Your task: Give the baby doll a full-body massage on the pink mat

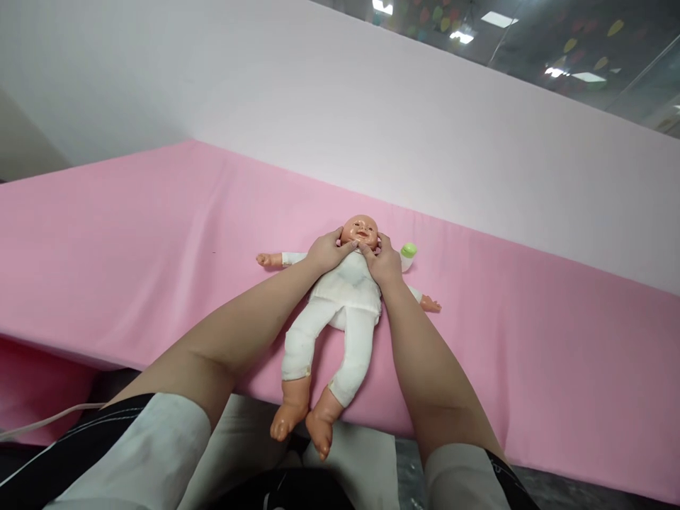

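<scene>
On its back on the pink-covered table lies a baby doll (348, 283) with a white cloth body and plastic head, hands and feet. My left hand (330, 252) is curved around one side of the doll's head and neck. Opposite it, my right hand (384, 261) cups the other side. Both thumbs meet under the doll's chin, while the other fingers reach behind the head and are partly hidden. The doll's arms spread out to either side, and its feet hang past the table's front edge.
A small bottle with a green cap (409, 251) stands just right of my right hand. The pink cloth (159, 262) covers the table and meets a white wall (340, 106) behind. Glass with ceiling-light reflections (531, 49) runs above the wall. A pale cable (50, 419) lies at lower left.
</scene>
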`<state>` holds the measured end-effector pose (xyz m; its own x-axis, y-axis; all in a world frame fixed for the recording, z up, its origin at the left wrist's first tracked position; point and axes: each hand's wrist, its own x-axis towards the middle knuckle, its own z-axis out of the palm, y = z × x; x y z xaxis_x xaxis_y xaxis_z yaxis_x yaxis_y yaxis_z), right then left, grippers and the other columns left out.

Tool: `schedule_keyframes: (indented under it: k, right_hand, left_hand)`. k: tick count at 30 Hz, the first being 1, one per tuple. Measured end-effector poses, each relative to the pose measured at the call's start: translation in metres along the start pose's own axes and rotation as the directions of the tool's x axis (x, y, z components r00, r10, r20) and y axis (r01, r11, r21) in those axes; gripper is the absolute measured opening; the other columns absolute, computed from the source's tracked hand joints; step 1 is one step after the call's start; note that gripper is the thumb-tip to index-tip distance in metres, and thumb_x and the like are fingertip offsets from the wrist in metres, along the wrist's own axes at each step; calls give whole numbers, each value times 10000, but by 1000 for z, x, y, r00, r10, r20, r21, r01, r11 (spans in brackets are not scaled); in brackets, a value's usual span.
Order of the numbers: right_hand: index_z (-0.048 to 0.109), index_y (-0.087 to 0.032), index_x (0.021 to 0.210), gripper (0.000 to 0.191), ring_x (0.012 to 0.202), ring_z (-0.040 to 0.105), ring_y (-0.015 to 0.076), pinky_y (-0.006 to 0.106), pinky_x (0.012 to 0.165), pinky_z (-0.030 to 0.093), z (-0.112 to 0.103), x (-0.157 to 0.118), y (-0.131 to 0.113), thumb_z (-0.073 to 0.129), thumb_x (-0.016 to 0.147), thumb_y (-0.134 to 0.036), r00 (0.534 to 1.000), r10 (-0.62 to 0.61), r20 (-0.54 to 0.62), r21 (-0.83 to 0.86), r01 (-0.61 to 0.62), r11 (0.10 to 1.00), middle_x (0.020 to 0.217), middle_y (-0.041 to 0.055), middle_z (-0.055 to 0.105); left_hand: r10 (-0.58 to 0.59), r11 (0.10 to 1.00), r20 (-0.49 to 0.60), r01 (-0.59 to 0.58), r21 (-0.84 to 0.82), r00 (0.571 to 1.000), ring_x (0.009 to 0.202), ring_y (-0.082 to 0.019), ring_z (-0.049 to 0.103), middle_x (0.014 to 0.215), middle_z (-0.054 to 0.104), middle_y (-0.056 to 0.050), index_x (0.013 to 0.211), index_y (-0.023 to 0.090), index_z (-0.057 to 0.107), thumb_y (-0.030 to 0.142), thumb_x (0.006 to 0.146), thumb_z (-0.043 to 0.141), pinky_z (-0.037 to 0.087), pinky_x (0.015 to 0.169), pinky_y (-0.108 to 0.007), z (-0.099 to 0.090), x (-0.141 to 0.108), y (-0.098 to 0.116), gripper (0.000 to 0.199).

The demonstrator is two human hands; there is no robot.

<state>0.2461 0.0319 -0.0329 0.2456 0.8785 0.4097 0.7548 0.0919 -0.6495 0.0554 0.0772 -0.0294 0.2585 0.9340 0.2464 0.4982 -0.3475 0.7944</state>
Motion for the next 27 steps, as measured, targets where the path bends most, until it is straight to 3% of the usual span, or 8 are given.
schedule_keyframes:
  k: [9, 14, 20, 27]
  right_hand:
    - [540, -227, 1545, 675, 1193, 726, 341, 535, 1097, 540, 4, 3, 7, 534, 1011, -641, 999, -12, 40, 35, 11, 999, 1316, 138, 757]
    - [529, -198, 1563, 660, 1315, 679, 306, 459, 1165, 509, 6, 3, 9, 471, 1051, -610, 1000, -19, 22, 109, 17, 994, 1450, 132, 691]
    - [558, -237, 1527, 593, 1244, 713, 281, 448, 1126, 536, 4, 2, 8, 405, 1079, -595, 1000, -18, 17, 117, 16, 993, 1387, 106, 729]
    - [564, -223, 1498, 737, 1011, 763, 296, 476, 982, 591, 3, 2, 6, 706, 911, -644, 999, -30, 27, 30, 29, 999, 1175, 114, 791]
  left_hand:
    - [15, 999, -26, -14, 29, 1000, 1107, -313, 719, 1266, 773, -83, 1412, 235, 652, 705, 928, 590, 545, 973, -394, 2, 2, -4, 677]
    - [12, 998, -27, -10, 67, 1000, 1182, -329, 703, 1332, 753, -94, 1477, 234, 610, 682, 966, 542, 535, 1015, -411, 3, 1, -5, 683]
    - [25, 999, -15, -24, 41, 1000, 1240, -306, 686, 1379, 732, -91, 1457, 242, 628, 652, 1037, 412, 505, 1077, -385, 3, 2, -7, 625]
    - [43, 996, 10, -44, 82, 999, 1117, -306, 721, 1276, 769, -95, 1403, 230, 639, 678, 985, 517, 538, 979, -388, -1, -3, 0, 625]
